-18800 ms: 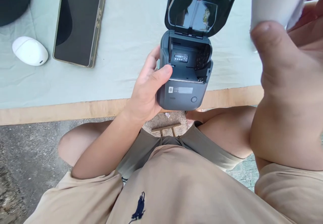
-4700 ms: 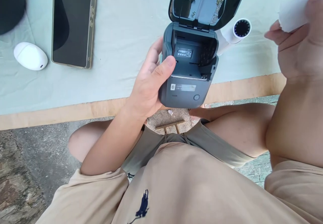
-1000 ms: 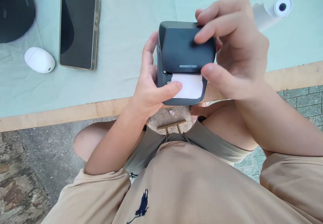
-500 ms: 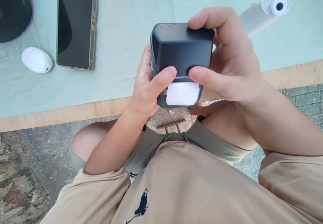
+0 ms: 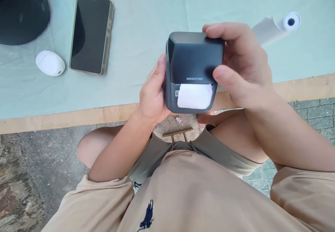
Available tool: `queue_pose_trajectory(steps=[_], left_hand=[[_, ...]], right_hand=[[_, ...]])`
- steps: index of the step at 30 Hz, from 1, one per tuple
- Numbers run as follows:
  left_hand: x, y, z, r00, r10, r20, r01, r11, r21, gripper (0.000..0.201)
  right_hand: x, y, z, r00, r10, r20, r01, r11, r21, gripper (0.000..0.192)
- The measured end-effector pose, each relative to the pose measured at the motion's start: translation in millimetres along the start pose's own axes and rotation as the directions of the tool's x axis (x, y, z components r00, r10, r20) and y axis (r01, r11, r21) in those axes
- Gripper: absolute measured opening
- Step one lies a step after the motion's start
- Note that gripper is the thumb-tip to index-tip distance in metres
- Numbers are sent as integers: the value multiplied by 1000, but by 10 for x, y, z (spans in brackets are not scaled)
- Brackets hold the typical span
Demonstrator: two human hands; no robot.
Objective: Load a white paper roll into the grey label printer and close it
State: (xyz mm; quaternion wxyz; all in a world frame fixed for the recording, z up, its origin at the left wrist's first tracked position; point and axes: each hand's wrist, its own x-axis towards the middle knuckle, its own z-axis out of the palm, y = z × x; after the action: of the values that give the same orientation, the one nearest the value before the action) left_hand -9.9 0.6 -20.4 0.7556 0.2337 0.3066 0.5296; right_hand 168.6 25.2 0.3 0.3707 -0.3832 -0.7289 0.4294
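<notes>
A dark label printer (image 5: 196, 59) marked NIIMBOT is held up above the table's front edge, its lid down. From the slot below the lid a strip of white paper (image 5: 195, 96) sticks out. My left hand (image 5: 154, 94) is closed round the printer's left side, its thumb along the edge and the other fingers mostly hidden beneath. My right hand (image 5: 244, 62) grips the upper right corner, with the index finger on top and the thumb at the lid's lower right edge.
On the pale green cloth (image 5: 146, 12) lie a phone (image 5: 90, 33), a white oval case (image 5: 50, 63) and a partly unrolled white paper roll (image 5: 274, 29). A black rounded object (image 5: 23, 14) stands far left. A wooden strip (image 5: 78, 117) edges the table.
My left thumb has left the lid's front and now lies along the printer's side. My right thumb has shifted toward the lid's right edge. The view has moved slightly.
</notes>
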Motion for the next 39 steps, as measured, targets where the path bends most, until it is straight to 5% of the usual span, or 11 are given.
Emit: queue_pose_trajectory(steps=[11, 16, 19, 22, 24, 26, 28, 33, 35, 39], left_hand=[[10, 69, 20, 998, -7, -63, 8, 1000, 22, 36], [9, 77, 64, 999, -34, 32, 35, 999, -37, 37], [-23, 69, 45, 998, -43, 55, 41, 998, 39, 24], [-44, 64, 20, 998, -39, 40, 37, 998, 45, 23], [-51, 71, 17, 999, -33, 34, 32, 999, 40, 23], [-55, 87, 24, 998, -53, 34, 51, 997, 63, 24], [-61, 103, 38, 996, -79, 46, 74, 993, 93, 26], [-78, 87, 47, 992, -104, 69, 95, 989, 113, 30], [-82, 60, 35, 995, -72, 63, 66, 993, 98, 30], [-76, 18, 3, 998, -29, 48, 26, 998, 63, 30]], right_hand=[[9, -32, -65, 994, -91, 59, 98, 987, -129, 62], [33, -231, 4, 936, -169, -308, 47, 929, -366, 36], [85, -394, 84, 899, -96, -428, -49, 947, -317, 11], [140, -436, 114, 861, -87, -501, -51, 966, -255, 8], [164, -383, 83, 922, -88, -378, -40, 947, -318, 9], [177, -308, 27, 989, -56, -137, -15, 881, -473, 9], [183, -254, -26, 1000, 7, 17, 5, 783, -623, 15], [167, -284, -78, 974, 198, 110, -31, 597, -801, 35], [140, -324, -94, 981, 144, 131, 12, 629, -778, 32], [67, -396, -156, 994, 38, 100, 22, 842, -539, 34]])
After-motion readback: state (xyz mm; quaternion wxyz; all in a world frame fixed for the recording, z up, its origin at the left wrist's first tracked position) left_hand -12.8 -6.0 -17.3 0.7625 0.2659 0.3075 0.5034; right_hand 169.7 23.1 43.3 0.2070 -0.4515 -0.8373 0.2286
